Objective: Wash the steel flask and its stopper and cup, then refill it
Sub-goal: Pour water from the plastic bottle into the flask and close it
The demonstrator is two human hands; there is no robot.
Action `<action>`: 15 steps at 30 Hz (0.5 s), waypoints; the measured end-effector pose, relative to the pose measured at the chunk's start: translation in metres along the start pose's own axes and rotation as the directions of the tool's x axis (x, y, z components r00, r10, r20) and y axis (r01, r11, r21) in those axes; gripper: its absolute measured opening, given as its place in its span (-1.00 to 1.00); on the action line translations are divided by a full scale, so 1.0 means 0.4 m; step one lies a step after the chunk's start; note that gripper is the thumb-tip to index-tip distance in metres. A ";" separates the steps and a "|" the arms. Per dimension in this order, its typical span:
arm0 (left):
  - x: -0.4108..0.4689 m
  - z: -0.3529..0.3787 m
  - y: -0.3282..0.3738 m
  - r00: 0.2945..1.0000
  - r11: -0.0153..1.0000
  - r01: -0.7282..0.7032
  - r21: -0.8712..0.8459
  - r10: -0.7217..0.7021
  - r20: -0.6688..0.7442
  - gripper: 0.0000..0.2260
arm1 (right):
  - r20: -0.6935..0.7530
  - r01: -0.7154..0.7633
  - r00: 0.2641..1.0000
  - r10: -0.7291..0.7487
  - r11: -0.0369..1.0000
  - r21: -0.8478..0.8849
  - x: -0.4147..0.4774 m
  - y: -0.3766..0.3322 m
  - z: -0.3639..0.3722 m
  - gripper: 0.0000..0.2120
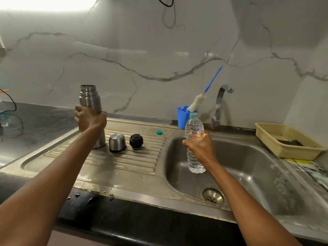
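We stood at the dark stone desk [44, 118]. The stainless steel sink unit took up most of it, with the ribbed drainboard [124, 162] on the left and the deep basin [248, 157] on the right.

Our left grip [90, 119] was clenched round the middle of the tall steel flask [89, 98]. The flask stood upright on the drainboard with its mouth open, and we judged the hold was there to steady it for filling.

Our right grip [200, 148] grasped the clear plastic water bottle [194, 128] by its waist. We held it upright above the basin, well apart from the flask, so any drips would fall into the basin. The refill looked ready to begin.

The domed steel cup [117, 142] sat mouth down just beside the flask, probably to drain. The black plastic stopper [136, 141] stood next to the cup. The small teal bottle cap [159, 132] lay apart near the basin's rim, so the bottle seemed to be uncapped.
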State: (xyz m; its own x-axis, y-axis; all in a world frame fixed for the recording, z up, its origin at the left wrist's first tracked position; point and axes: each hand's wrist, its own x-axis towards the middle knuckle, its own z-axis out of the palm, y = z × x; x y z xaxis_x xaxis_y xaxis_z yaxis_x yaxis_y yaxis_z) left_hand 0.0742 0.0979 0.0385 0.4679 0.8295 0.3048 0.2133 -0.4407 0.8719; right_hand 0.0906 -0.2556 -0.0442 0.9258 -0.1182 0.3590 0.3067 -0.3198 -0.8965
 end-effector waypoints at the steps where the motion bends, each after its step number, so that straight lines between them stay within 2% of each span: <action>1: -0.012 -0.007 0.014 0.999 0.999 -0.035 -0.007 0.035 -0.026 -0.33 | -0.001 0.004 1.000 -0.004 1.000 0.001 -0.002 -0.004 -0.001 -0.69; 4: -0.040 -0.044 0.089 0.979 0.982 -0.190 -0.005 0.189 -0.073 -0.35 | 0.000 0.007 1.000 -0.007 1.000 0.024 -0.011 -0.019 -0.009 -0.70; 9: -0.137 -0.079 0.254 0.928 0.927 -0.371 -0.054 0.369 -0.048 -0.35 | -0.029 0.032 0.999 -0.030 0.997 0.073 -0.035 -0.060 -0.049 -0.84; 15: -0.357 0.003 0.347 0.899 0.922 -0.348 -0.171 0.380 0.216 -0.39 | -0.134 -0.038 0.989 0.059 0.987 0.154 -0.040 -0.069 -0.127 -0.68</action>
State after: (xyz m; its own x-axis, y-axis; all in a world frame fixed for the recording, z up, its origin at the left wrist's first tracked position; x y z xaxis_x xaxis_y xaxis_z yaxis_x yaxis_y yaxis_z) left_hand 0.0380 -0.0822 0.1157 0.6869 0.5047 0.5229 -0.1130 -0.6366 0.7628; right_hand 0.0562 -0.2925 -0.0119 0.9044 -0.2621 0.3368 0.3015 -0.1663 -0.9389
